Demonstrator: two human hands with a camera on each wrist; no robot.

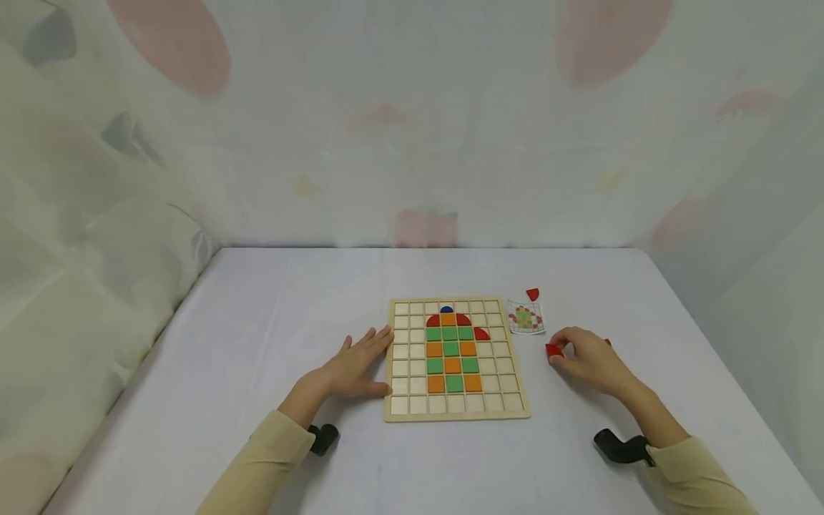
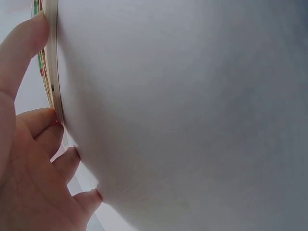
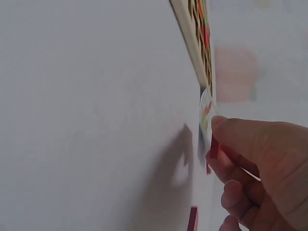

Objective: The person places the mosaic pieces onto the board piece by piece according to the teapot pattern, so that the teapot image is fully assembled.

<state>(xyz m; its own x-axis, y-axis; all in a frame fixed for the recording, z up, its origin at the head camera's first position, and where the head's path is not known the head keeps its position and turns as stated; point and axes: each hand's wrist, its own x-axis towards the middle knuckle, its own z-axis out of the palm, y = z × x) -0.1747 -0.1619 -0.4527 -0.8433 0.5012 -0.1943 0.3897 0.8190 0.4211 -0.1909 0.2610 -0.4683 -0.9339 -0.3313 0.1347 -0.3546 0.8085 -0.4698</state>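
Observation:
A wooden grid board (image 1: 492, 384) lies on the table with green squares (image 1: 450, 333), orange squares (image 1: 453, 365), red quarter-circle pieces (image 1: 481, 334) and a blue rounded piece (image 1: 447, 310) set in its cells. My left hand (image 1: 357, 366), fingers spread, touches the board's left edge with thumb and fingertips. Right of the board, my right hand (image 1: 589, 360) pinches a red quarter-circle piece (image 3: 214, 147) between thumb and index finger, held over the table. Its other fingers are bent in the right wrist view.
A small pattern card (image 1: 526, 317) lies beside the board's upper right corner. Another red quarter-circle piece (image 1: 532, 294) rests just above it. One more red piece (image 1: 608, 342) is mostly hidden behind my right hand. A patterned cloth (image 1: 502, 179) hangs behind the table.

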